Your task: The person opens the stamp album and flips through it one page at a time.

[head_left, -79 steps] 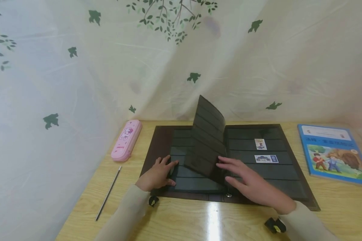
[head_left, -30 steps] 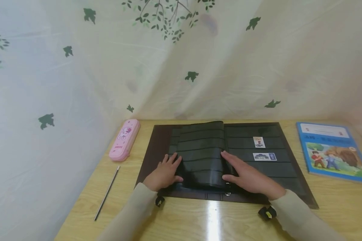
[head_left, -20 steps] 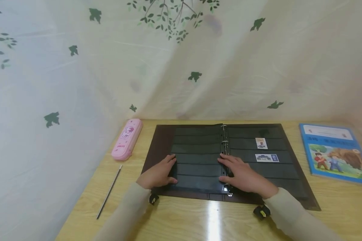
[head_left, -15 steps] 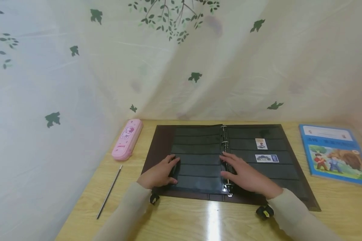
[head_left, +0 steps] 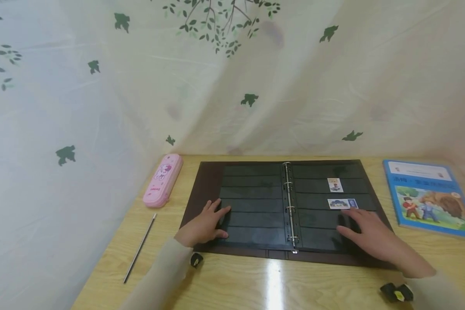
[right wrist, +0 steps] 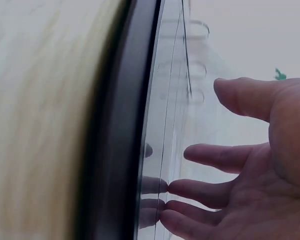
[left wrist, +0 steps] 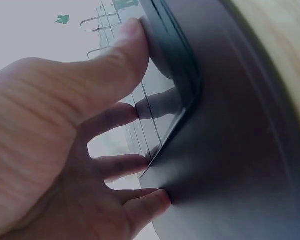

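A stamp album (head_left: 252, 206) lies open on the table, its black pocket pages flat on both sides of a metal ring binding (head_left: 289, 209). The right page holds two stamps: an upright one (head_left: 335, 185) and, below it, a wide one (head_left: 342, 203). My left hand (head_left: 203, 224) rests at the left page's outer edge with fingers spread; the left wrist view shows its fingertips touching page and cover. Over the lower right page is my right hand (head_left: 372, 237), fingers extended, its index fingertip near the wide stamp. In the right wrist view some fingertips touch the page.
To the left lie a pink pencil case (head_left: 162, 181) and a thin metal rod (head_left: 139, 248). A blue picture-covered book (head_left: 430, 198) lies at the right. Behind the wooden table (head_left: 232, 280) hangs a pale curtain (head_left: 201, 107) with leaf prints.
A lifted black page was turned over to the left and now lies flat. My right hand then moved right, from the rings onto the right page. The left hand stays at the left edge.
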`<state>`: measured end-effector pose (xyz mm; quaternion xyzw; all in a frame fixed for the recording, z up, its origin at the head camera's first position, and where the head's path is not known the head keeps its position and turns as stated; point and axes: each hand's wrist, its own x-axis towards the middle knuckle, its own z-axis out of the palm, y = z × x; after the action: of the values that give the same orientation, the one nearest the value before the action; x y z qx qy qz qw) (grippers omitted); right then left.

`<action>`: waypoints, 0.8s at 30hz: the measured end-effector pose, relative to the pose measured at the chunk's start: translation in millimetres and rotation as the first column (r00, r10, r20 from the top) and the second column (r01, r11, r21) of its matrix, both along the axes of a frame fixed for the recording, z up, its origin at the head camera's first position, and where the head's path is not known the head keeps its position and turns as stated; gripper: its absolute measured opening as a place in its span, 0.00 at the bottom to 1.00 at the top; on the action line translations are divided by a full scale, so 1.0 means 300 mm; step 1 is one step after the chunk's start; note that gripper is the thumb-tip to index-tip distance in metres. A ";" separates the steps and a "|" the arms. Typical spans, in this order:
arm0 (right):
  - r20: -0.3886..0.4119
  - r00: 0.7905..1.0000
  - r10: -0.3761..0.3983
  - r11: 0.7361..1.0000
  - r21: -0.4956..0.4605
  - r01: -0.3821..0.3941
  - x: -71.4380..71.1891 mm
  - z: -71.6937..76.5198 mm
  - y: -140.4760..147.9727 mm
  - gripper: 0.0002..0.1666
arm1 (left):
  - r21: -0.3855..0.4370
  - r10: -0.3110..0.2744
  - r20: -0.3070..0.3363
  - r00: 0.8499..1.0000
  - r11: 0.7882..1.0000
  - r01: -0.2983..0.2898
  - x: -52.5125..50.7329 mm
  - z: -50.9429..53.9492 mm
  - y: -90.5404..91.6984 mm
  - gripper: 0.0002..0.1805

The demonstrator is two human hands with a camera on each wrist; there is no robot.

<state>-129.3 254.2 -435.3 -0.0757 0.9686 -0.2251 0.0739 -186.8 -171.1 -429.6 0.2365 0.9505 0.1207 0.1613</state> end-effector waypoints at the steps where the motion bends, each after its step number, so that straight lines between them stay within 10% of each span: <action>1: 0.006 1.000 -0.014 1.000 0.013 0.014 0.008 -0.004 0.019 0.45 | -0.003 -0.002 -0.001 1.000 1.000 0.002 0.000 0.000 -0.001 0.42; 24: 0.032 0.990 -0.138 0.989 0.053 0.136 0.064 -0.035 0.140 0.51 | -0.012 -0.014 -0.009 1.000 1.000 0.014 -0.003 -0.006 -0.008 0.42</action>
<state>-110.0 296.1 -445.7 -0.0032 0.9754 -0.2064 0.0773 -187.6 -173.4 -431.4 0.2428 0.9503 0.1127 0.1590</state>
